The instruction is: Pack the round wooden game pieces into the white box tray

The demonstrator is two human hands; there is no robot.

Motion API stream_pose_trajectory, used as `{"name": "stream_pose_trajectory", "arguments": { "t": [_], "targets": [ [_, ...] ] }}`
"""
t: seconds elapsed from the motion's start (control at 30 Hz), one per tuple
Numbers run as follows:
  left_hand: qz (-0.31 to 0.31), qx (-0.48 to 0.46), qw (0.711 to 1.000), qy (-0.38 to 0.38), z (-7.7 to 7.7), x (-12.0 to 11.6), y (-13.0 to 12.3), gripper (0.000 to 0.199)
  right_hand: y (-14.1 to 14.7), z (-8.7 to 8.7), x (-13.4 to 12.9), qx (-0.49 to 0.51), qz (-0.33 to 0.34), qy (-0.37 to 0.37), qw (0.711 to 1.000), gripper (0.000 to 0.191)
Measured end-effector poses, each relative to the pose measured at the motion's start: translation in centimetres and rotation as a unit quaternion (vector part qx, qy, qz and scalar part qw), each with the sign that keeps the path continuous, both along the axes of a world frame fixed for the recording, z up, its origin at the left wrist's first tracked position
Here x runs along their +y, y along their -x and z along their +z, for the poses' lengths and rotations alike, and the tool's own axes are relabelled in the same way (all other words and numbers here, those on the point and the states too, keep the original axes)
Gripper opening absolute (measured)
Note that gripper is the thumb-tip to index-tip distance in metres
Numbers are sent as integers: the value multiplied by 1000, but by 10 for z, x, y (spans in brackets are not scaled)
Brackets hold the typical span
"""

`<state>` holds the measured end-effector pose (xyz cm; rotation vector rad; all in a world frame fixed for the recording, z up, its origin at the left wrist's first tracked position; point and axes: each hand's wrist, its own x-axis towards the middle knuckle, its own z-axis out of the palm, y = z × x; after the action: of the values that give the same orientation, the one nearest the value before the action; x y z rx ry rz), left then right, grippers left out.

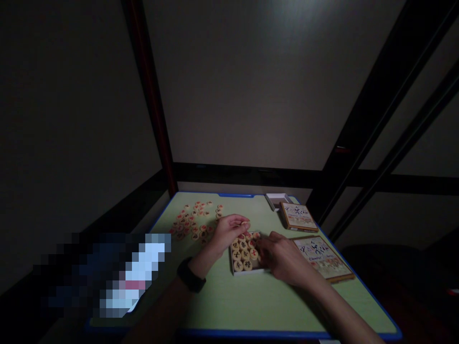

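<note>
A shallow white box [232,265] stands on the green table, with several round Chinese chess pieces [245,254] laid in rows inside it, marked in black or red. Over the box's far left corner, my left hand [231,228] pinches a chess piece [245,223] between thumb and fingers; a dark band circles that wrist. My right hand [283,255] reaches into the right side of the box, fingers bent down at the pieces. Its fingertips are in shadow, so whether they grip a piece is hidden. Loose chess pieces [186,222] lie scattered to the left.
Two printed Chinese chess boxes or lids [299,216] lie along the table's right side, one nearer me. Behind them is an open white tray [277,197]. A blurred-out bright object [143,272] is at the left edge. The green table [229,306] has a blue rim.
</note>
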<state>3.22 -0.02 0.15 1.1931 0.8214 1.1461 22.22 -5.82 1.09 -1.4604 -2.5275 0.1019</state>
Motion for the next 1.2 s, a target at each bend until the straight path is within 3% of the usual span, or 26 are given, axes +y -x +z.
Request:
{"name": "stream_pose_trajectory", "arguments": {
  "t": [0.17,0.47,0.6,0.7,0.87,0.97,1.2],
  "targets": [
    [-31,-26,999,26,-4,1,0,42,1,-2,2,-6,-37,6,999,13],
    [-45,-36,998,35,-11,4,1,49,1,-5,3,-1,-46,-3,999,13],
    [-34,-4,999,20,-13,7,-3,45,-4,-10,3,76,-33,-35,996,12],
    [-36,16,999,0,-13,5,-7,41,-4,-14,5,168,-11,-105,980,13],
    [-136,-16,990,22,-12,-4,-8,40,0,-16,3,150,69,-186,969,40],
    [-176,-40,983,26,-10,-9,-6,39,1,-16,-1,111,79,-215,967,36],
    [-199,-35,978,39,0,-13,0,40,-4,-16,1,91,54,-209,972,35]
  ]
}}
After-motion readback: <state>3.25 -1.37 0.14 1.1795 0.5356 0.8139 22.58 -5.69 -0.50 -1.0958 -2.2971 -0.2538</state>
